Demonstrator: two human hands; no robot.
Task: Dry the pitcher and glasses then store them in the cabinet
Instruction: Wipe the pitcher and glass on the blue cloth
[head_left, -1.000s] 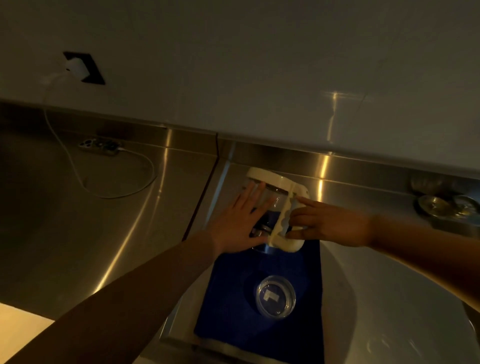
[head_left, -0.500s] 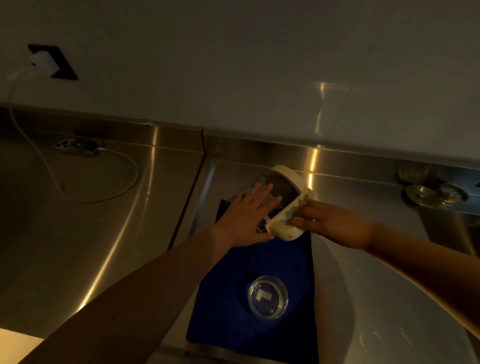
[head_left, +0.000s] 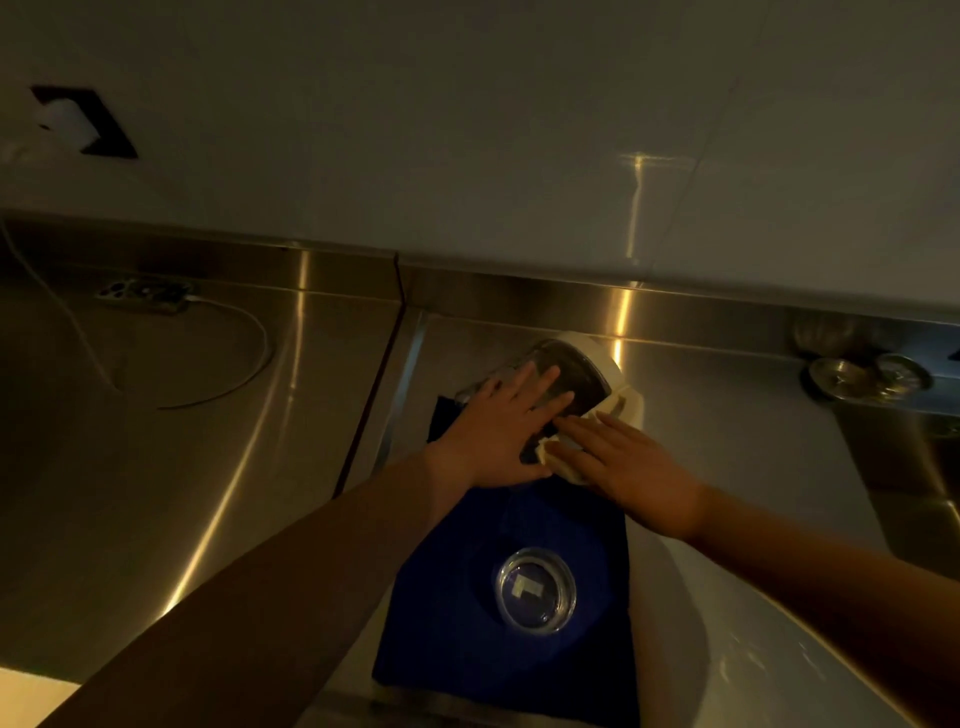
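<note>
A glass pitcher (head_left: 563, 371) with a white lid and handle lies tipped over on the far end of a blue cloth (head_left: 441, 649), its lid toward the back right. My left hand (head_left: 498, 431) presses flat on the glass body with straight fingers. My right hand (head_left: 623, 462) lies over the white handle and holds it; the thumb is hidden. A clear glass (head_left: 537, 590) stands upright on the near part of the cloth, apart from both hands.
The cloth lies on a steel counter (head_left: 234, 467). A power strip (head_left: 143, 296) with a white cable sits at the back left, below a wall socket (head_left: 83, 122). Metal sink fittings (head_left: 867, 376) and a sink basin (head_left: 909, 467) are at the right.
The pitcher went from upright to tipped over on the cloth, lid swinging to the back right. My left hand stayed flat on its body. My right hand followed the handle down.
</note>
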